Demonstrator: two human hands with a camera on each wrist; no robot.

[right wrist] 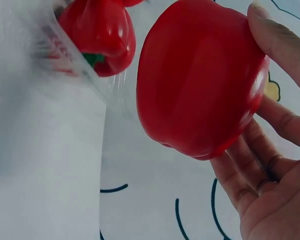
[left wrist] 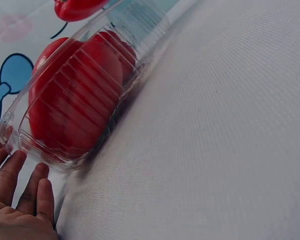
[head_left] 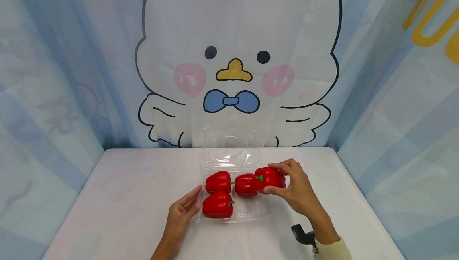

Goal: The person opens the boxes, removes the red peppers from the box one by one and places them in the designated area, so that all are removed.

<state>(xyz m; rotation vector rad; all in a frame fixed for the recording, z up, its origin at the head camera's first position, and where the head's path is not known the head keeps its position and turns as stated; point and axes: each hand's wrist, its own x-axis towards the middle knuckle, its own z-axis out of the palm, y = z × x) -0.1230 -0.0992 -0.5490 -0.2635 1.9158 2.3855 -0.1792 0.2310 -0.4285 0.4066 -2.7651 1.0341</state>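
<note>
My right hand (head_left: pixel 295 184) grips a red bell pepper (head_left: pixel 270 178) with a green stem, thumb on one side and fingers on the other. The right wrist view shows this pepper (right wrist: pixel 202 80) held above the surface, beside the container. My left hand (head_left: pixel 181 216) holds the left edge of a clear plastic clamshell container (head_left: pixel 251 212); in the left wrist view its fingers (left wrist: pixel 7 177) are at the container's corner. Inside lie a front-left pepper (head_left: pixel 216 205), a back-left pepper (head_left: pixel 218 182) and a back-right pepper (head_left: pixel 245 185), which the held one partly covers.
The container's clear lid (head_left: pixel 229 146) stands open at the back, against the curtain (head_left: pixel 233 20) with a cartoon bird. A white cloth covers the table (head_left: pixel 125 208). A black wrist mount (head_left: pixel 303 235) sticks out from my right wrist near the cream sleeve (head_left: pixel 333 250).
</note>
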